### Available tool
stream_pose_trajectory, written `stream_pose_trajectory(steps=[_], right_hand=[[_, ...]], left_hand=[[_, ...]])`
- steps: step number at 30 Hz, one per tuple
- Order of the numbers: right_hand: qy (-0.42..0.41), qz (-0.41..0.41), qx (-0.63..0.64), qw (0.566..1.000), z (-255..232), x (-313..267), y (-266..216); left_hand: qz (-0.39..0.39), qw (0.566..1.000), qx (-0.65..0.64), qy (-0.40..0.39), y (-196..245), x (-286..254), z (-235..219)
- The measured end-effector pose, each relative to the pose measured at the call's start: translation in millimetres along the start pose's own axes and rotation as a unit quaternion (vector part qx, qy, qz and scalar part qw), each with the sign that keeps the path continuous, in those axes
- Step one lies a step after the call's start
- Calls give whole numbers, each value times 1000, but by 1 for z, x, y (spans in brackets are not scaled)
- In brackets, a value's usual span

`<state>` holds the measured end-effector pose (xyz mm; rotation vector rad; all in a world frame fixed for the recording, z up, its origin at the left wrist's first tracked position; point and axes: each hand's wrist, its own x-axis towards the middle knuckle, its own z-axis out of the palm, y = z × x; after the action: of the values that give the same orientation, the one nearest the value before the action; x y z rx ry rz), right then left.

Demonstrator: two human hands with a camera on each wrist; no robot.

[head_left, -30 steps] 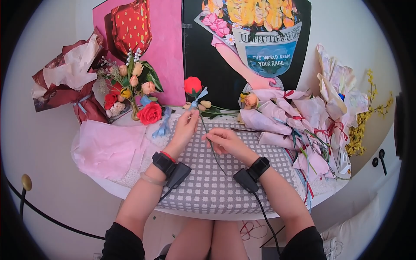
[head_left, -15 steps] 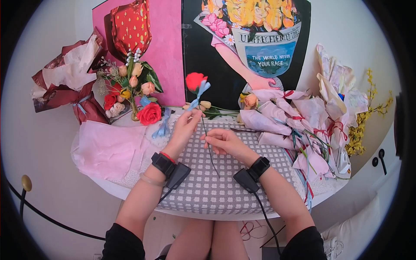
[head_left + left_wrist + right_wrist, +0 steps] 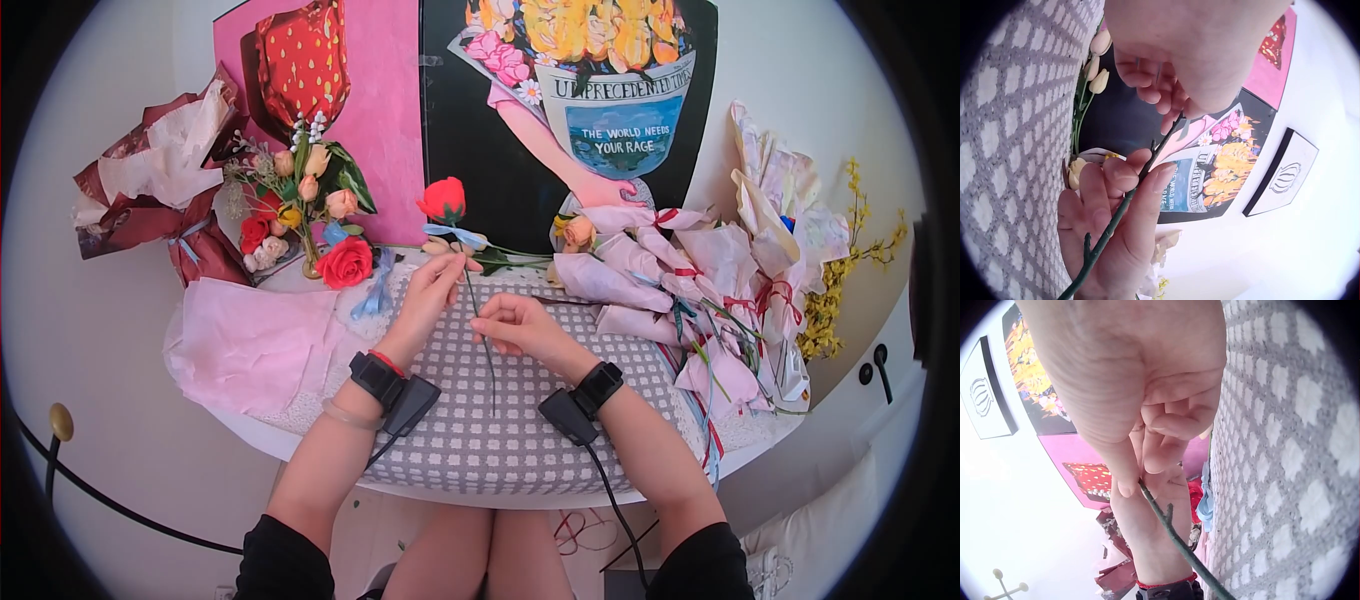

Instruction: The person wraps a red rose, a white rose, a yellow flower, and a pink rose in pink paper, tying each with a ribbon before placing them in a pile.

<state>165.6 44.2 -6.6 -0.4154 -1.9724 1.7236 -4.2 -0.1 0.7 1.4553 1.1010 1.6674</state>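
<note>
A red artificial rose with a blue ribbon bow below its bloom stands upright at the table's back. My left hand pinches its green stem just under the bow. Lower down, my right hand has the same stem between thumb and index finger, as the left wrist view confirms. The stem carries small side stubs, and its bottom end hangs over the checked cloth. In the right wrist view the left forearm lies behind the right hand.
Pink wrapping sheets lie at the left, beside a vase of mixed flowers and a dark red wrapped bouquet. Several wrapped single flowers are heaped at the right. Pale tulips lie behind the hands; painted panels stand behind.
The rose has turned in my fingers: its bow, earlier pointing up, now spreads sideways to the right. The stem's lower end has swung left. Both hands have stayed nearly in place.
</note>
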Motion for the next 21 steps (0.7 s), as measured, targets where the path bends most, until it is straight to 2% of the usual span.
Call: stream_pose_trajectory(steps=[15, 21], right_hand=[[16, 4, -34, 999, 2, -1, -2], [-23, 6, -19, 1000, 3, -3, -5]], left_hand=[[19, 1000, 14, 10, -4, 2, 1], [21, 1000, 15, 11, -4, 1, 1]])
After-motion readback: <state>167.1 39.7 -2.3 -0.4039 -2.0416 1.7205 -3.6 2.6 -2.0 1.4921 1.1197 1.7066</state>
